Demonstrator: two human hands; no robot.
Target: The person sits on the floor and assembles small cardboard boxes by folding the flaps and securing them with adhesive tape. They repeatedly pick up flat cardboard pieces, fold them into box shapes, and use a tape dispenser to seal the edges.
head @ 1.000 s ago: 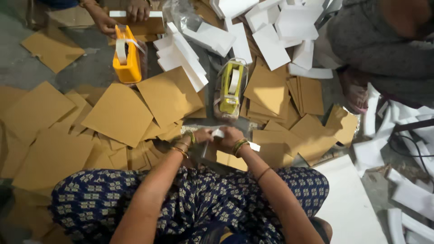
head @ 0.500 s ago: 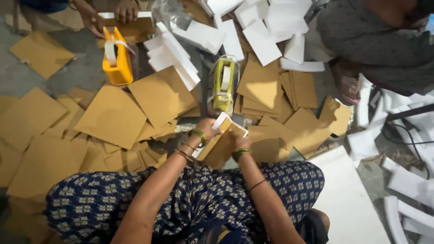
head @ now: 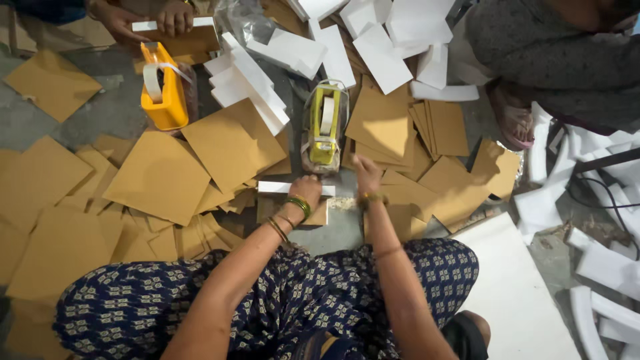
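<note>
Floor: bare grey concrete, dusty and mottled.
Covering: brown cardboard squares scattered widely.
Right side: white foam pieces piled.
Light: even, soft.

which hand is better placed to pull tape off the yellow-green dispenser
Right, probably. The right hand is already up at the near end of the yellow-green tape dispenser, while the left hand presses on the white strip lying over a brown card.
</note>
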